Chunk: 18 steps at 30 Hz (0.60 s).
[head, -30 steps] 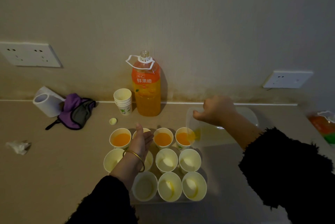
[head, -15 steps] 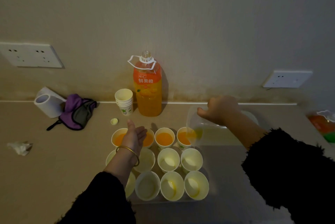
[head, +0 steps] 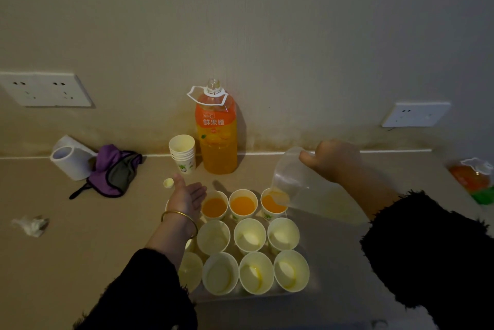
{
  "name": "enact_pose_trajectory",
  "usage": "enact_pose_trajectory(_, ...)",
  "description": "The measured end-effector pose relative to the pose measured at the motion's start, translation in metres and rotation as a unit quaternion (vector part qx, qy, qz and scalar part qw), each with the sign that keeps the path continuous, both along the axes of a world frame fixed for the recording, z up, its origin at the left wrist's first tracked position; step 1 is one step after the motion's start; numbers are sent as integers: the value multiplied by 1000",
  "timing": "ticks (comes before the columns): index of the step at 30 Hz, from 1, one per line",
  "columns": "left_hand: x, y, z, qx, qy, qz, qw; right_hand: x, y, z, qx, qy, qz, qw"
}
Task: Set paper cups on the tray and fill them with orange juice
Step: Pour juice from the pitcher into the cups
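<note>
Several paper cups stand in rows on a clear tray (head: 299,291). The back row holds orange juice, among them a middle cup (head: 242,205) and the right cup (head: 273,204). The nearer rows, like one cup (head: 250,236), look empty. My right hand (head: 331,159) grips a clear plastic jug (head: 296,182), tipped with its spout over the back right cup. My left hand (head: 187,194) hovers with straight fingers over the back left cup, hiding it. An uncapped orange juice bottle (head: 217,131) stands at the wall.
A stack of spare paper cups (head: 182,154) stands left of the bottle, with the bottle cap (head: 168,183) in front. A tape roll (head: 70,161), a purple eye mask (head: 115,170) and crumpled wrap (head: 30,225) lie at left. Another bottle (head: 474,180) lies at the right edge.
My left hand has moved back and left, off the second back cup toward the back left one. My right hand has tipped the jug more steeply over the back right cup.
</note>
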State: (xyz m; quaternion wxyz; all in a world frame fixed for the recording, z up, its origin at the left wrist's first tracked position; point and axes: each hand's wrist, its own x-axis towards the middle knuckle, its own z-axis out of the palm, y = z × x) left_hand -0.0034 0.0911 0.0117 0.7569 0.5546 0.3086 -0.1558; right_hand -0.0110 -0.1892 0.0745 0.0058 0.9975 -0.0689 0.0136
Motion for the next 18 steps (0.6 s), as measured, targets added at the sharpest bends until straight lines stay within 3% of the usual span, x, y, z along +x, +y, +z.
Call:
enact_pose_trajectory(8,-5,1,-3,16,10,-11,1000,-5,14,13,116,-27,-31,992)
enact_pose_trajectory(18,-16,27,2,9,-3,18,1000,1,38,26,122,-15,20,992)
